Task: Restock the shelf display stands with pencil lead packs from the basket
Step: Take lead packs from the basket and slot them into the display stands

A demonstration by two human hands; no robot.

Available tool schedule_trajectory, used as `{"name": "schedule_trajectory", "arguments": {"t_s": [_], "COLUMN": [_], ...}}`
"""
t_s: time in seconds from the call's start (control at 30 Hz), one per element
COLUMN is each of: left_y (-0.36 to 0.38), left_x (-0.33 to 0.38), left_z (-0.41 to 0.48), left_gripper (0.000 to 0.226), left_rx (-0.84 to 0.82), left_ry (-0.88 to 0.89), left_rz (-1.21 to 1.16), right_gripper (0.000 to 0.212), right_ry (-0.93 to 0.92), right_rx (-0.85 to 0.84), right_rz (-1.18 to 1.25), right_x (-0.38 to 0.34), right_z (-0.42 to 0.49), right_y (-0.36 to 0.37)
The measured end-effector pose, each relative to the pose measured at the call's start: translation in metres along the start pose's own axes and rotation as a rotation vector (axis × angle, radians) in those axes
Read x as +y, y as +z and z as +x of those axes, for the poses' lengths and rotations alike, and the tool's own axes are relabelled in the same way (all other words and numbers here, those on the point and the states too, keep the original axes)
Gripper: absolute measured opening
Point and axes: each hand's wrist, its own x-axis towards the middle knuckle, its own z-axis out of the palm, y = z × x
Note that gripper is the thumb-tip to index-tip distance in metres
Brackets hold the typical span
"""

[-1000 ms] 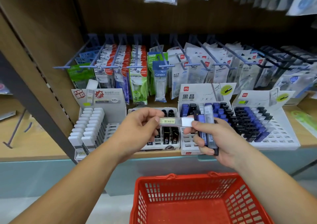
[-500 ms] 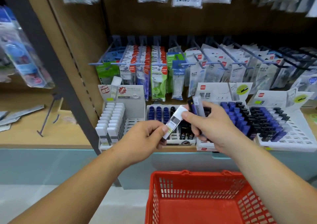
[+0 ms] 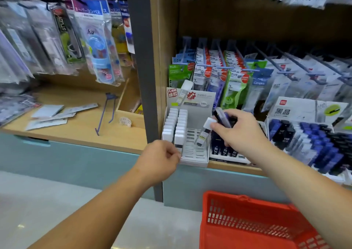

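Right hand (image 3: 242, 132) pinches one pack (image 3: 204, 132) by its white cap, thumb against forefinger. The other fingers of that hand curl round a bundle of spare packs (image 3: 222, 117), dark and purple, tucked against my palm

The pack hangs down and left from the grip. Its long axis is tilted, cap up and right, dark foot down and left. The foot is over the open slots on the right side of the white stand (image 3: 194, 159), and as far as I can judge it is not yet in a slot

Left hand (image 3: 162, 161) is at the stand's front left corner, fingers curled, touching it. I cannot tell whether it pinches the rim or a front pack, or only steadies the stand

The right hand is nearer the slots, so the move falls to it. My read: bring the pack closer to upright, then lower it foot first into a free slot beside the filled rows

Containers:
- White stand: two rows (image 3: 177, 123) of white-capped packs stand upright on its left side; the slots to their right are bare
- Black stand (image 3: 224, 151): just beside it on the right, black packs at the front, partly hidden behind my right hand
- Blue stand (image 3: 304, 138): further right, holds blue and black packs, fairly full
- Basket (image 3: 247, 220): red, below the shelf, near my right forearm; the part of its inside in view shows no packs

Risk, as I judge it: the spare packs slip from my palm when my fingertips let go
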Motion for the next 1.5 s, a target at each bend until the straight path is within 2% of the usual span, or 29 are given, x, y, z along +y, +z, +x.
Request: {"name": "schedule_trajectory", "arguments": {"t_s": [0.13,0.33,0.47,0.7,0.83,0.97,1.17,1.27,1.4,1.47,1.5], "left_y": [-0.009,-0.012,-0.01,-0.007,-0.007,-0.007,-0.007,-0.009,-0.01,-0.01,-0.011], "left_x": [0.004,0.008,0.004,0.005,0.006,0.006,0.008,0.009,0.016,0.02,0.023], "left_z": [0.007,0.012,0.013,0.016,0.017,0.016,0.016,0.016,0.017,0.016,0.016], "left_gripper": [0.018,0.01,0.016,0.02,0.02,0.019,0.019,0.02,0.019,0.019,0.019], "left_rx": [0.158,0.312,0.32,0.329,0.33,0.336,0.328,0.322,0.315,0.326,0.339], "left_ry": [0.087,0.251,0.259,0.271,0.258,0.264,0.259,0.25,0.226,0.23,0.24], "left_rz": [-0.121,0.016,0.031,0.067,0.071,0.066,0.062,0.08,0.078,0.055,0.028], "right_gripper": [0.018,0.027,0.038,0.03,0.033,0.039,0.041,0.032,0.021,0.009,0.012], "right_ry": [-0.065,-0.062,-0.068,-0.08,-0.083,-0.109,-0.088,-0.048,-0.051,-0.039,0.017], "right_rx": [-0.028,-0.023,-0.024,0.02,-0.029,-0.031,-0.008,-0.07,-0.257,-0.278,-0.281], "right_rz": [-0.096,-0.148,-0.19,-0.161,-0.196,-0.337,-0.329,-0.346,-0.492,-0.318,-0.155], "right_x": [-0.008,0.0,0.0,0.005,0.007,0.008,0.014,0.007,-0.007,-0.016,-0.021], "right_z": [0.04,0.071,0.078,0.071,0.072,0.069,0.067,0.075,0.077,0.07,0.064], "right_y": [0.017,0.041,0.042,0.039,0.038,0.035,0.046,0.045,0.035,0.028,0.024]}}
